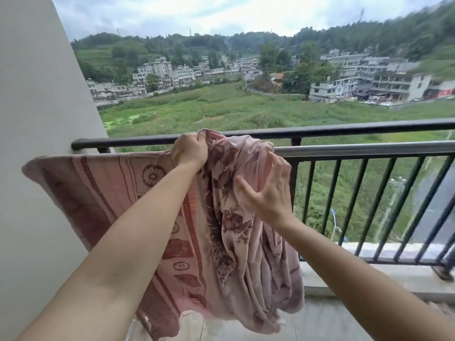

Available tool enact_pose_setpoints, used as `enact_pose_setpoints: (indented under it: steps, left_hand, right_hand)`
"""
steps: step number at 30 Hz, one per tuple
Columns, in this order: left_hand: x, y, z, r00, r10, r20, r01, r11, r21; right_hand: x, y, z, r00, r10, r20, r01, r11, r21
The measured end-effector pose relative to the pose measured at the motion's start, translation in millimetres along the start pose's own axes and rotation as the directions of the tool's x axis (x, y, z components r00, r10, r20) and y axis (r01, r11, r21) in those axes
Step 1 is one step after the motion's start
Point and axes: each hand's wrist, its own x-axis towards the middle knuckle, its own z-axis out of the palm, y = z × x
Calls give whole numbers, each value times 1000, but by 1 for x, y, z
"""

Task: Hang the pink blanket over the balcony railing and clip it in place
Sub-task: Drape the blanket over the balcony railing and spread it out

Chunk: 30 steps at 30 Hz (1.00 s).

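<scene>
1. The pink blanket (pixel 98 193) hangs over the balcony railing (pixel 369 150). Its left part is spread flat beside the wall (pixel 37 94), and its right part is bunched in folds.
2. The left hand (pixel 189 150) grips the top of the bunch in a closed fist, right at the rail.
3. The right hand (pixel 267 190) is open with its fingers spread, lower down at the right side of the bunch. Whether it presses on the fabric is unclear.

Left hand (pixel 189 150): gripping the bunched pink blanket (pixel 98 193) up at the railing (pixel 369 152).
Right hand (pixel 267 190): fingers spread, at the hanging folds.
</scene>
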Motion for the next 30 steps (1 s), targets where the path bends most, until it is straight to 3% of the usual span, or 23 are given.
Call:
enact_pose_setpoints:
  steps: [3,6,9,12,14,16,18,21,23,26,28,30]
  left_hand:
    - [3,-5,-2,998,38,40,-38,999,-1]
    - [2,-16,-3,968,121,220,-116,993,-32]
    - [-2,-22,-2,941,183,286,-198,980,22]
    - [-1,-21,3,939,213,269,-240,968,73]
    - [-4,-23,8,942,260,210,-297,940,169]
    - [-12,-26,11,927,336,168,-367,904,219]
    - [-15,-28,12,923,350,158,-377,904,201]
    - [-12,-26,13,934,316,164,-345,918,195]
    - [-13,-24,12,936,313,160,-342,916,210]
    - [-17,-24,9,941,310,139,-331,929,169]
    - [-18,-25,6,938,315,146,-335,932,138]
    - [-19,-25,4,934,325,146,-343,931,124]
  right_hand:
    - [-9,1,7,912,347,219,-391,896,208]
    - [-9,11,5,807,445,388,-550,807,217]
    - [-2,22,-11,834,430,345,-531,795,292]
    - [12,33,-34,920,376,113,-390,844,369]
    - [19,37,-48,911,412,-30,-364,836,411]
    - [20,37,-59,881,468,-73,-395,811,432]
    - [18,38,-66,864,502,-43,-439,792,423]
    - [18,34,-74,850,485,203,-526,796,300]
    - [25,30,-80,880,412,236,-462,857,227]
    - [46,27,-99,929,363,-72,-358,930,79]
    - [62,40,-126,848,417,-327,-430,902,37]
    - [70,58,-148,737,489,-467,-558,830,-11]
